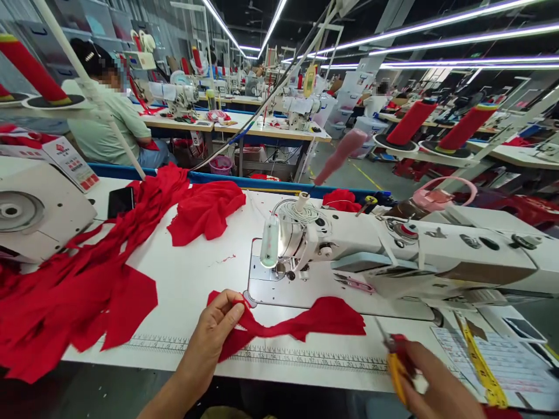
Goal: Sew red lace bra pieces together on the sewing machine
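Note:
My left hand point(205, 340) pinches the edge of a red fabric piece point(323, 317) between thumb and fingers. The fabric stretches to the right over the white table, in front of the sewing machine point(375, 238). At the lower right, my right hand point(437, 381) is closed round scissors point(396, 372) with yellow and red handles. Motion smears their blades, which point up and left, apart from the fabric. Small pink thread snips point(354, 283) lie on the machine bed behind the fabric.
A heap of red fabric point(87, 291) covers the table's left side, beside a dark phone point(121, 202). Another red fabric pile point(207, 209) lies further back. A printed ruler point(305, 357) runs along the front edge. A yellow measuring tape point(480, 364) crosses papers at right. A co-worker point(109, 122) sits beyond.

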Motion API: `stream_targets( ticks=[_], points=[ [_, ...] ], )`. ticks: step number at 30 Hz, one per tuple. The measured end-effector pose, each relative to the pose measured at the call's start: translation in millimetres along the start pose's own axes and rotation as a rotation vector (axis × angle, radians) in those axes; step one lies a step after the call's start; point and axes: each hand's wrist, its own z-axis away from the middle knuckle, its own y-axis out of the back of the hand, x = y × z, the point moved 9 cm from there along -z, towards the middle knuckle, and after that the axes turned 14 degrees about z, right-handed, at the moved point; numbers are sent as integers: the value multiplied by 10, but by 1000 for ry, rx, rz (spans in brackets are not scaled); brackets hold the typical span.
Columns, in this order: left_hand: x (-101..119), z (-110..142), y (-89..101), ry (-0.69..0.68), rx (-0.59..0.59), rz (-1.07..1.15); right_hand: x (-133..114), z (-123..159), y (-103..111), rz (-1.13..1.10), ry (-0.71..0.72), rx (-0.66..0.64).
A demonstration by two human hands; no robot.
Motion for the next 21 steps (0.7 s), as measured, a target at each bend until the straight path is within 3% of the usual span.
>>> stream_targets(
  ticks=[2,4,6,8,12,21],
  points=[
    [-10,22,-41,7,-7,-2,-718,-89,37,-229,191,-20],
    [-18,43,-59,7,-9,-1,-1284,-224,107,-327,269,-10],
    [-23,60,-53,2,-8,12,-1734,-348,101,-335,343,-89],
    [-22,73,-29,-14,-3,31,-2018,-434,125,-348,399,-123],
    [-29,78,41,-48,31,70,-2238,-493,118,-360,462,-163],
    [-59,47,50,-75,37,111,-2295,-488,92,-334,496,-87]
  ],
)
